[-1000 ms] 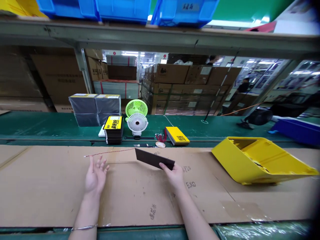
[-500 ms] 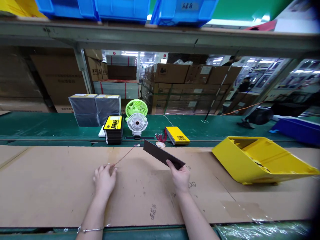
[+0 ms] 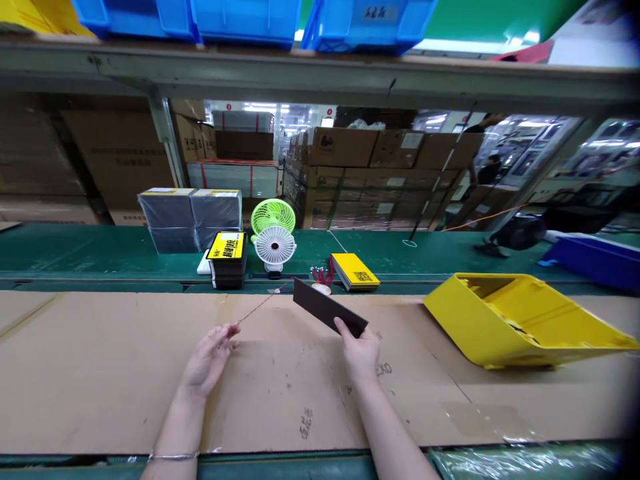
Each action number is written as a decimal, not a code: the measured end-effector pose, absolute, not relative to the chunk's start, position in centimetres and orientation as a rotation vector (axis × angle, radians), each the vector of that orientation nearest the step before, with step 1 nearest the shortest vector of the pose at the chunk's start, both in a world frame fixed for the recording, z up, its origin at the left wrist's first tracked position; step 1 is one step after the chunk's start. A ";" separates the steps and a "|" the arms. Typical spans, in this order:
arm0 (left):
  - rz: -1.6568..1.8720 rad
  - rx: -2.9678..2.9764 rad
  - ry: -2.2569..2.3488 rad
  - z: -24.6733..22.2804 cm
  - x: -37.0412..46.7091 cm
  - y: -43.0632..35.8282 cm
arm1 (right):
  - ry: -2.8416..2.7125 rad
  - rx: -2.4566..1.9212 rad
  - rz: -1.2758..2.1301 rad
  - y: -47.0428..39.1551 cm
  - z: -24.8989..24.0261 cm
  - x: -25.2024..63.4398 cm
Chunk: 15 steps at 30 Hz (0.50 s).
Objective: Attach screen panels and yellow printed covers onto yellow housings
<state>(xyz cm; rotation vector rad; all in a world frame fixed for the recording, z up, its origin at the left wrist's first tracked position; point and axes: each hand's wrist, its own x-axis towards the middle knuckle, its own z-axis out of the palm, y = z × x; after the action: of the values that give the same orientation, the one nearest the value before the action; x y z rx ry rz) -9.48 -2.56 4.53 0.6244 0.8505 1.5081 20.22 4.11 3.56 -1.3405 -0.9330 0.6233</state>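
My right hand grips the lower right end of a dark flat rectangular piece, which is tilted above the cardboard sheet. A thin reddish string runs from the top left corner of that piece down to my left hand, whose fingers pinch its end. Behind the dark piece lie a bundle of red strings and a yellow-topped stack with a printed code. To the left stands a taller stack with a yellow and black top.
A yellow bin lies at the right on the cardboard. A white fan and a green fan stand behind, beside wrapped grey blocks. Blue bins sit on the overhead shelf. People are in the far background.
My left hand has turned over and lifted slightly, with its fingers closed on the string. The dark piece has shifted a little, and a person in the background has moved right.
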 end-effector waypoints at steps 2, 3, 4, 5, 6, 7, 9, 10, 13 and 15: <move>1.558 0.475 0.581 5.0 -9.6 -3.0 | -0.965 -1.341 0.654 4.2 3.4 20.2; 1.572 0.433 0.481 5.2 -9.7 -3.2 | -0.986 -1.338 0.673 4.3 3.3 20.1; 1.587 0.408 0.408 5.5 -9.7 -3.3 | -1.008 -1.332 0.693 4.3 3.3 20.0; 1.608 0.390 0.359 5.7 -9.8 -3.3 | -1.030 -1.324 0.712 4.4 3.3 20.0; 1.633 0.371 0.335 5.8 -9.9 -3.3 | -1.049 -1.317 0.729 4.4 3.3 19.9; 1.660 0.346 0.329 5.8 -10.0 -3.2 | -1.065 -1.312 0.741 4.4 3.3 19.8; 1.704 0.274 0.351 5.7 -10.3 -2.9 | -1.083 -1.309 0.752 4.5 3.3 19.8; 1.715 0.228 0.371 5.6 -10.4 -2.7 | -1.086 -1.310 0.752 4.5 3.3 19.8; 1.713 0.107 0.465 5.0 -10.7 -2.2 | -1.087 -1.319 0.740 4.5 3.1 19.9; 1.696 0.075 0.516 4.8 -10.7 -2.1 | -1.083 -1.326 0.732 4.5 3.0 20.0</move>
<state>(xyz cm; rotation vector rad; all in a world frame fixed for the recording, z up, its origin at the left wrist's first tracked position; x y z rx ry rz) -10.73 -2.06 4.81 0.0747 0.5164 1.6963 20.02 4.51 3.05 -1.3259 -1.0828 0.7317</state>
